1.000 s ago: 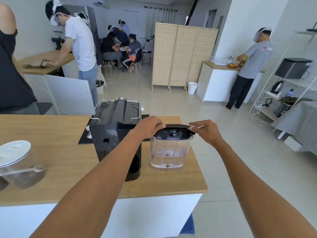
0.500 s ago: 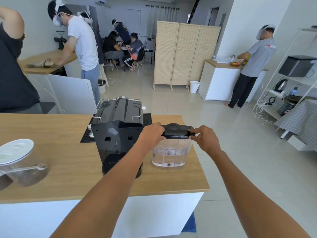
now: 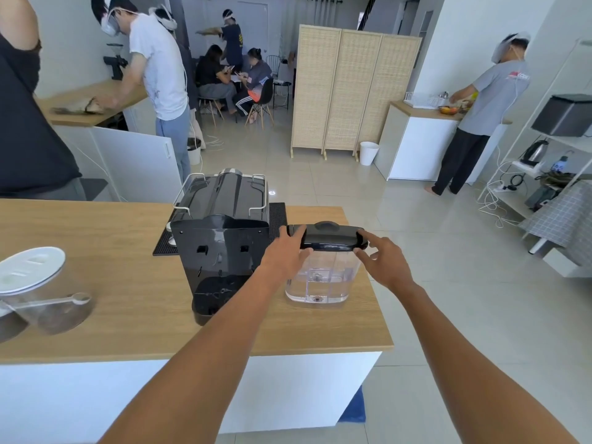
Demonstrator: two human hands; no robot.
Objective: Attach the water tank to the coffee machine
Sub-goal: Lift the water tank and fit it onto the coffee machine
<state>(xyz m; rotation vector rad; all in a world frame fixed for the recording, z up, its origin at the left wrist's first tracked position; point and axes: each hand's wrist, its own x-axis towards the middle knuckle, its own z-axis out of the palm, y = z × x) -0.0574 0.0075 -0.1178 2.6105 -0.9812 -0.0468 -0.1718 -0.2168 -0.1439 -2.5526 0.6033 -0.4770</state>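
1. Since a moment ago both hands have loosened on the tank's lid: then they were wrapped over its two ends, now the fingers are opened out and only the tips rest on it.
2. The left hand [image 3: 286, 257] lies against the left end of the black lid [image 3: 327, 236], fingers extended and slightly apart, the thumb under the lid's edge against the clear wall.
3. The right hand [image 3: 382, 263] sits at the right end, fingers spread, the forefinger tip touching the lid's corner and the others hanging free in front of the tank.
4. Neither hand closes around anything.
5. The water tank [image 3: 322, 277] stands upright on the wooden counter [image 3: 121, 283], near its right edge, just beside the coffee machine [image 3: 221, 241] on that machine's right and not joined to it.
6. The coffee machine shows its black back panel towards the wearer, with a round base plate at the bottom; part of that plate is hidden by the left forearm.
7. A black mat [image 3: 277, 216] lies under the machine's far side.
8. At the counter's left end stands a clear jar [image 3: 41, 293] with a white lid and a spoon across its front.
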